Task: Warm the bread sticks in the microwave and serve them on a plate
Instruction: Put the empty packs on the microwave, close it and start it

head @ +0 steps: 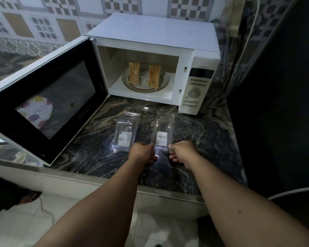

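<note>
Both my left hand [142,152] and right hand [181,152] pinch the near edge of the right-hand empty clear packet [162,133] on the counter [194,139], fingers curled. Bread sticks [144,75] already lie on the turntable inside the open microwave [155,38]. Setting this wrapper aside, then shutting the door [48,98] fully, seems best.

Two bundles of golden bread sticks [144,75] lie side by side, apart, on the open microwave's [155,38] turntable.
</note>
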